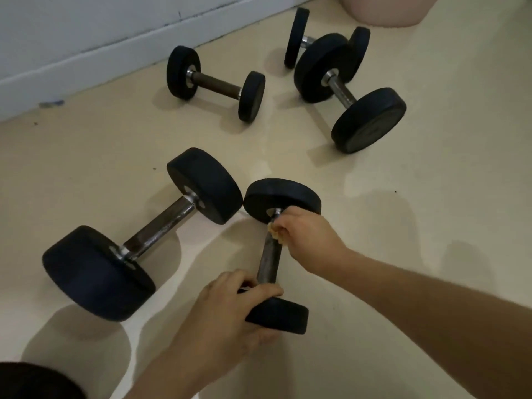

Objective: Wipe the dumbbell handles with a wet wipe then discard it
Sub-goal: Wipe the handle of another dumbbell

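1. While my left hand [227,312] steadies the small dumbbell [277,315], the wet wipe [275,230] should travel the whole handle [267,260], with the bar turned to reach its underside.
2. Right hand [308,237]: fingers curled, pressing the crumpled wet wipe on the handle's far end.
3. Left hand: curled round the near end.
4. The small dumbbell lies on the floor [417,226], well off its wall-side edge, beside a larger dumbbell [161,228].
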The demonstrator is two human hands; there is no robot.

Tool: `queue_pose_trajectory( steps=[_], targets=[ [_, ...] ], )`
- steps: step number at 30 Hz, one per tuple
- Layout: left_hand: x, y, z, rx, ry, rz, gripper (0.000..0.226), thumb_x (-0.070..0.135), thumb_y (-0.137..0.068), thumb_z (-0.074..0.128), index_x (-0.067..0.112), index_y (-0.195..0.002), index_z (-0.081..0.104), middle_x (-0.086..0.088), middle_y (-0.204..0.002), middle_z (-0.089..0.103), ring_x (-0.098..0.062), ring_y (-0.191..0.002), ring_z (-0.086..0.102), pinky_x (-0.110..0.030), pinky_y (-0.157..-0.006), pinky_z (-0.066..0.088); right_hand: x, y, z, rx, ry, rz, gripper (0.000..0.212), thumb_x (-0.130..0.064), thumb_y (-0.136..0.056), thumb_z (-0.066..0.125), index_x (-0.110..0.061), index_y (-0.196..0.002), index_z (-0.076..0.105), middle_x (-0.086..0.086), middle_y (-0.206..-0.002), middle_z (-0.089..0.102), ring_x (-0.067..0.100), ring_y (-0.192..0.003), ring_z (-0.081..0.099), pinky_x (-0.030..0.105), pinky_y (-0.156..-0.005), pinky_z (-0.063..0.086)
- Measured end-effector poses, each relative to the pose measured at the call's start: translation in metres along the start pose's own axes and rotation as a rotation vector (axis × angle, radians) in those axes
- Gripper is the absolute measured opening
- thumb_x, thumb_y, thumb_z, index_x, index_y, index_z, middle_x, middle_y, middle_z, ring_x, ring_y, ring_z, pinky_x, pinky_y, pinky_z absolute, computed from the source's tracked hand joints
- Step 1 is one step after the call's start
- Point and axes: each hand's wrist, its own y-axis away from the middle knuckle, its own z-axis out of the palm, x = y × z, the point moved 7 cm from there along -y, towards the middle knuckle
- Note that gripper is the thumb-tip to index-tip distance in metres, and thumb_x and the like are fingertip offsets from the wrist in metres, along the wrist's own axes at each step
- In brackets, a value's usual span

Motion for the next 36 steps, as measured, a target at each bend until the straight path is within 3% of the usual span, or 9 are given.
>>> queue_pose_trajectory(
  steps=[4, 9, 13, 18, 23, 27, 30, 33, 36],
  targets=[
    [0.003, 0.014, 0.008, 0.137, -0.047, 0.035, 0.063, 0.062, -0.072, 0.052, 0.057, -0.13, 0.031, 0.015, -0.121, 0.042, -0.006, -0.11, 0.036, -0.045, -0.098, 0.042, -0.003, 0.003, 0.01, 0.181, -0.095, 0.048, 0.02, -0.021, -0.088, 0.062, -0.018, -0.106, 0.071, -0.003, -0.103, 0.059, 0.013, -0.084, 0.059, 0.025, -0.074, 0.051],
    [0.013, 0.006, 0.003, 0.187, -0.075, 0.119, 0.046, 0.06, -0.072, 0.04, 0.051, -0.117, 0.046, 0.014, -0.1, 0.055, -0.01, -0.093, 0.052, -0.036, -0.083, 0.05, -0.004, 0.014, 0.015, 0.175, -0.196, 0.106, 0.013, -0.018, -0.085, 0.067, -0.018, -0.095, 0.075, -0.005, -0.097, 0.064, 0.007, -0.086, 0.057, 0.02, -0.081, 0.048],
    [0.004, 0.0, -0.003, 0.037, 0.001, 0.196, 0.044, 0.051, -0.082, 0.06, 0.055, -0.122, 0.042, 0.019, -0.106, 0.05, -0.001, -0.09, 0.039, -0.019, -0.08, 0.035, -0.011, 0.027, 0.021, 0.053, -0.275, 0.068, 0.013, -0.013, -0.083, 0.069, -0.019, -0.092, 0.075, -0.006, -0.095, 0.066, 0.003, -0.085, 0.056, 0.017, -0.083, 0.047],
    [-0.008, 0.001, -0.009, 0.047, 0.078, 0.24, 0.053, 0.045, -0.082, 0.067, 0.054, -0.126, 0.04, 0.025, -0.107, 0.045, -0.002, -0.092, 0.044, -0.023, -0.076, 0.044, 0.003, 0.009, 0.009, 0.426, -0.217, 0.166, 0.012, -0.006, -0.082, 0.069, -0.014, -0.089, 0.075, 0.0, -0.09, 0.068, 0.012, -0.08, 0.062, 0.017, -0.078, 0.047],
    [-0.021, 0.006, -0.022, 0.021, 0.088, 0.249, 0.062, 0.034, -0.08, 0.072, 0.055, -0.128, 0.04, 0.025, -0.115, 0.05, -0.002, -0.101, 0.053, -0.026, -0.081, 0.05, -0.012, 0.021, 0.023, 0.181, -0.33, 0.089, 0.014, -0.009, -0.082, 0.07, -0.019, -0.089, 0.075, -0.012, -0.09, 0.062, 0.003, -0.082, 0.055, 0.019, -0.081, 0.049],
    [-0.042, 0.013, -0.035, 0.076, 0.034, 0.18, 0.072, 0.027, -0.073, 0.08, 0.057, -0.127, 0.042, 0.034, -0.118, 0.05, 0.008, -0.108, 0.049, -0.02, -0.087, 0.048, 0.001, -0.007, 0.009, 0.353, -0.214, 0.176, 0.013, -0.011, -0.083, 0.066, -0.018, -0.091, 0.074, -0.002, -0.088, 0.064, 0.013, -0.074, 0.058, 0.026, -0.072, 0.052],
    [-0.059, 0.02, -0.044, 0.134, 0.049, 0.105, 0.073, 0.02, -0.069, 0.083, 0.056, -0.121, 0.047, 0.036, -0.116, 0.051, 0.008, -0.108, 0.051, -0.014, -0.085, 0.045, -0.025, 0.008, 0.028, 0.265, -0.294, 0.157, 0.012, -0.013, -0.084, 0.066, -0.021, -0.09, 0.073, -0.004, -0.092, 0.065, 0.012, -0.082, 0.06, 0.021, -0.079, 0.049],
    [-0.072, 0.027, -0.053, 0.206, 0.053, 0.064, 0.07, 0.016, -0.068, 0.083, 0.054, -0.117, 0.05, 0.029, -0.112, 0.055, -0.001, -0.106, 0.055, -0.022, -0.084, 0.046, -0.047, 0.003, 0.036, 0.109, -0.363, 0.017, 0.011, -0.015, -0.086, 0.064, -0.019, -0.092, 0.072, -0.004, -0.095, 0.063, 0.011, -0.087, 0.058, 0.019, -0.083, 0.047],
    [-0.088, 0.033, -0.06, 0.302, -0.005, -0.009, 0.066, 0.011, -0.065, 0.085, 0.047, -0.112, 0.055, 0.021, -0.112, 0.056, -0.01, -0.106, 0.053, -0.033, -0.086, 0.046, -0.032, -0.026, 0.023, 0.28, -0.376, 0.125, 0.012, -0.013, -0.087, 0.061, -0.013, -0.092, 0.071, -0.002, -0.093, 0.058, 0.012, -0.084, 0.054, 0.008, -0.075, 0.038]
  ],
)
